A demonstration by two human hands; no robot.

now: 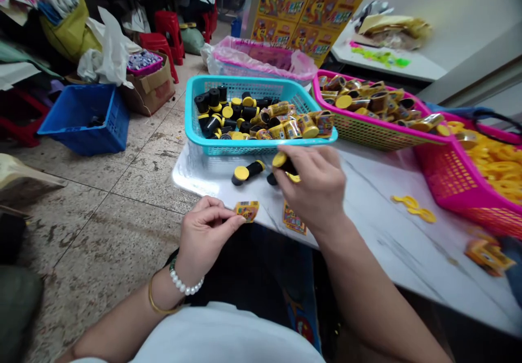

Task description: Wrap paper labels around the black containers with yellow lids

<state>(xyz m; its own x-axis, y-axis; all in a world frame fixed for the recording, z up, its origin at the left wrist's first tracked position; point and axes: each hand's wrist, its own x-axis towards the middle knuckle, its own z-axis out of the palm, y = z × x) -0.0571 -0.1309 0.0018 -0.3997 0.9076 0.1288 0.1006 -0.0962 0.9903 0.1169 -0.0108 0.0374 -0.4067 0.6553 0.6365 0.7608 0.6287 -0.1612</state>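
Between the thumb and fingers of my left hand (210, 229) is a small printed orange-yellow wrapper (247, 210), held just off the table's front edge. My right hand (312, 183) is closed on a small black cylinder with a yellow cap (279, 160), partly hidden by the fingers. Under that hand lie more black and yellow pieces, mostly covered. A flat stack of printed wrappers (294, 220) rests at the table edge by my right wrist. Two black cylinders with yellow caps (241, 174) lie on the white table, left of my right hand.
Beyond my hands stands a turquoise basket (261, 144) of black cylinders and wrapped pieces. Pink baskets (444, 189) at the right hold wrapped pieces and yellow plastic parts. Linked yellow rings (414, 209) lie on the marbled table (379, 232). A blue crate (85, 129) sits on the floor.
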